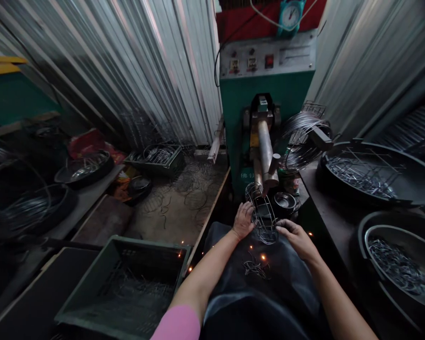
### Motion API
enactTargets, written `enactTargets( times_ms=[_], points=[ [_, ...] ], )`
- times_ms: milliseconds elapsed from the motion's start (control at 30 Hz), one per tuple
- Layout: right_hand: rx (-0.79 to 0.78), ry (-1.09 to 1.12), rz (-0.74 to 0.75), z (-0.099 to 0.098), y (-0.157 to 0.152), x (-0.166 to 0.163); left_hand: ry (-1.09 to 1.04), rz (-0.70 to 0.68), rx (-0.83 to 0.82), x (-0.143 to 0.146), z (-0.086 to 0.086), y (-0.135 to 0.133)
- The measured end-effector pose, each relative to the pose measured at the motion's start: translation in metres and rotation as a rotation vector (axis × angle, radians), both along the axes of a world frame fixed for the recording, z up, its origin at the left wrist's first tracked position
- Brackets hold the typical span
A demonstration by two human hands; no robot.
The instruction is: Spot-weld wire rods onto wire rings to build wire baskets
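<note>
A wire cage [265, 216] is being held between the hands, its far end near the tip of a machine's arm [265, 141]; whether the two are touching cannot be told. The cage is being made out as a see-through oblong: rounded loops of thin, bare grey wire are being spanned by longer wires, with wide gaps between. Its left side is being touched by the slightly curled fingers of the left hand [243, 220]; whether a wire is being gripped there cannot be told. On its right side, wire is being pinched between thumb and forefinger of the right hand [297, 236]. Below the hands, loose wires [255, 268] are being carried on the lap [286, 293], and orange sparks [263, 257] are being seen near them. Just beyond the right hand, a bowl [284, 200] is being partly overlapped by the cage. Farther right of that hand, a pan [411, 163] of wire pieces is being supported by the counter [336, 224].
</note>
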State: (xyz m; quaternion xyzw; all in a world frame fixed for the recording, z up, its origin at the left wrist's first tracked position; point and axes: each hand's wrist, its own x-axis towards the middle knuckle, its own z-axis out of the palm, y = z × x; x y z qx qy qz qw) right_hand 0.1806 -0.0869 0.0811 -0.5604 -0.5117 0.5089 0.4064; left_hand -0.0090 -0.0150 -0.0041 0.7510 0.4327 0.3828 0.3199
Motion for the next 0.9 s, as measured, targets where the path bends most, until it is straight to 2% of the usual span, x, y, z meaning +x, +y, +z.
enactTargets(
  times_ms=[200, 333, 667, 800, 900],
  points=[
    [-0.010, 0.025, -0.043, 0.023, 0.014, -0.007, -0.019, 0.045, 0.158, -0.001, -0.007, 0.000],
    [-0.004, 0.048, -0.080, 0.028, 0.030, -0.017, -0.035, 0.068, 0.236, 0.002, -0.011, 0.005],
    [0.052, 0.037, -0.095, 0.016, 0.050, -0.020, -0.114, 0.022, 0.131, 0.003, -0.012, 0.016],
    [0.029, 0.088, -0.116, 0.013, 0.039, -0.015, -0.143, 0.009, 0.150, 0.001, -0.011, 0.019],
    [-0.062, 0.089, -0.044, 0.015, 0.024, -0.010, -0.173, 0.001, 0.131, 0.000, -0.011, 0.017]
  ],
)
